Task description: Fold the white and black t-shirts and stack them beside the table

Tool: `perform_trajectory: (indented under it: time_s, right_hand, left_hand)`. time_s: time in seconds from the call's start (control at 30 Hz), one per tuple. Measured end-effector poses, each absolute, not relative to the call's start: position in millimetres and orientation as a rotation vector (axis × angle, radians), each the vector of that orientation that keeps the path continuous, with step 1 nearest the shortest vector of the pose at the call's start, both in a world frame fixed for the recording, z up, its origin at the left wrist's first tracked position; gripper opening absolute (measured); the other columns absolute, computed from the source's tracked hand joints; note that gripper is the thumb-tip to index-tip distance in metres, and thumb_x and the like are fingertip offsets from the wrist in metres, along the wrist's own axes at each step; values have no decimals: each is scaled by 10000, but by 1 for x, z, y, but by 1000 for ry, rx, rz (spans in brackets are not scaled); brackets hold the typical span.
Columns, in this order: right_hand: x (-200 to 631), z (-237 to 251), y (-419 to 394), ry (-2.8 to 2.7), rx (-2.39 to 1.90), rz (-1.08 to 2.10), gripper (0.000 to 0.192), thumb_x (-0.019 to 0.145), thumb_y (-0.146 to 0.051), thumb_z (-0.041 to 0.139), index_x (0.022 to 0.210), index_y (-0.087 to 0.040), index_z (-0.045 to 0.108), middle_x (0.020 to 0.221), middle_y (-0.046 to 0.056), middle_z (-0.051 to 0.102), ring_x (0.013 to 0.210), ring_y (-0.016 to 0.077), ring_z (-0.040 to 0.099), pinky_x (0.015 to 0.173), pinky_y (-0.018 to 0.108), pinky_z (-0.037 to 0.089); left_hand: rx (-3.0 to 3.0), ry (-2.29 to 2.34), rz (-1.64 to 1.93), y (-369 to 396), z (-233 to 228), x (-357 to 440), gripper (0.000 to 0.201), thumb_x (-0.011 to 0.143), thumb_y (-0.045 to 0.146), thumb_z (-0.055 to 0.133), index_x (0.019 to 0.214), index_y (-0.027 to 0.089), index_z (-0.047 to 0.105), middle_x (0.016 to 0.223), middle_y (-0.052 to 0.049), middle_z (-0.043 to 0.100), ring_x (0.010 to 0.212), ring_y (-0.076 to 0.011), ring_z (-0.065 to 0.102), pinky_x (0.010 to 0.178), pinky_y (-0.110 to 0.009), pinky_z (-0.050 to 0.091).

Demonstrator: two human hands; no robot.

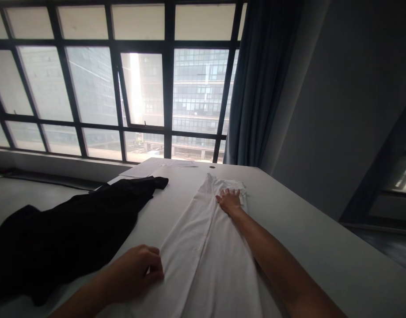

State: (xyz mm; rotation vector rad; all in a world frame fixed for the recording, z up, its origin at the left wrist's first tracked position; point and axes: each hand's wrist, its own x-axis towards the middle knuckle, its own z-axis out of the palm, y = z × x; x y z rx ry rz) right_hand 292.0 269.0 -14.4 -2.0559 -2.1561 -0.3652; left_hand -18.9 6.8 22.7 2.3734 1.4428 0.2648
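A long white garment [203, 256] lies stretched out on the white table, with a seam or fold running along its length; whether it is a shirt or trousers I cannot tell. My right hand [229, 201] rests flat on its bunched far end, fingers spread. At the garment's left edge, nearer to me, my left hand [141, 269] is closed in a pinch, with its thumb and curled fingers at the cloth. A black garment [80, 234] lies spread out to the left, beyond my left forearm.
The white table [298, 229] stretches away towards the windows [143, 88]. Sheets of paper [145, 168] lie at its far left corner, near a small dark round spot [212, 167]. A dark blue curtain [252, 97] hangs behind the far right.
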Motion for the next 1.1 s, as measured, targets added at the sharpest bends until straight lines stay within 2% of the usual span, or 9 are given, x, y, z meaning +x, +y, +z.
perform_trajectory:
  time_s: [0.07, 0.23, 0.33, 0.53, 0.63, 0.73, 0.93, 1.03, 1.1]
  right_hand:
    - [287, -13, 245, -2190, -2061, -294, 533, 958, -465, 377, 1365, -151, 517, 1426, 206, 470, 1273, 371, 448, 1074, 570, 187]
    - [304, -25, 171, -2421, -1819, -23, 540, 966, -493, 340, 1405, -208, 474, 1475, 145, 443, 1323, 285, 417, 1055, 457, 300]
    - [327, -28, 131, -2399, -1843, -105, 517, 993, -464, 279, 1390, -205, 486, 1474, 140, 448, 1346, 276, 390, 1070, 484, 275]
    - [372, -6, 77, -2368, -1988, -395, 396, 993, -359, 332, 1128, -183, 661, 1162, 155, 664, 1120, 265, 580, 1042, 467, 298]
    - [395, 5, 57, -2447, -1975, -236, 332, 925, -241, 453, 1186, -226, 656, 1216, 116, 653, 1112, 233, 597, 970, 353, 392]
    - [419, 11, 38, -2489, -1892, -28, 573, 762, -99, 555, 1319, -231, 584, 1350, 93, 581, 1190, 229, 557, 970, 303, 424]
    - [440, 19, 3, -2512, -1686, 498, 696, 648, -164, 702, 1326, -266, 590, 1474, 69, 458, 1346, 277, 418, 1123, 379, 318]
    - [431, 27, -11, -2503, -1701, 659, 840, 455, -209, 856, 1260, -299, 638, 1462, 63, 466, 1317, 333, 441, 1087, 410, 366]
    - [420, 32, -19, -2523, -1612, 702, 722, 419, -174, 865, 1117, -283, 716, 1411, 61, 516, 1255, 332, 502, 1027, 388, 421]
  left_hand:
    - [2386, 1369, 316, 6, 20, -20, 135, 809, 284, 625, 864, 267, 747, 969, -17, 716, 929, -192, 651, 849, -282, 478]
    - [2530, 1190, 343, 8, 5, -23, 425, 832, 301, 596, 1256, 302, 627, 1506, -32, 455, 1388, -293, 384, 1135, -461, 315]
    - [2591, 1183, 327, -1, -3, -12, 450, 884, 345, 524, 1328, 284, 569, 1509, -56, 449, 1391, -293, 383, 1138, -488, 305]
    - [2645, 1033, 230, -33, 17, 33, 399, 873, 423, 558, 1246, 308, 640, 1429, -56, 544, 1278, -312, 492, 1047, -499, 408]
    - [2571, 897, 179, -30, 32, 41, 315, 891, 266, 510, 1136, 319, 702, 1322, -7, 636, 1201, -225, 561, 1023, -390, 447]
    - [2525, 961, 199, -16, 35, 34, 358, 817, 162, 535, 1085, 313, 718, 1320, 8, 634, 1223, -209, 552, 1058, -394, 425]
    - [2460, 995, 299, -11, 18, 13, 291, 783, 249, 640, 1046, 328, 732, 1394, -19, 581, 1334, -266, 461, 1103, -457, 370]
    - [2447, 914, 304, -18, 12, 11, 250, 777, 317, 684, 1019, 334, 742, 1392, -17, 584, 1355, -276, 439, 1110, -455, 360]
    - [2448, 874, 331, -21, 11, 14, 185, 805, 341, 664, 962, 316, 759, 1334, -28, 632, 1325, -263, 477, 1106, -430, 368]
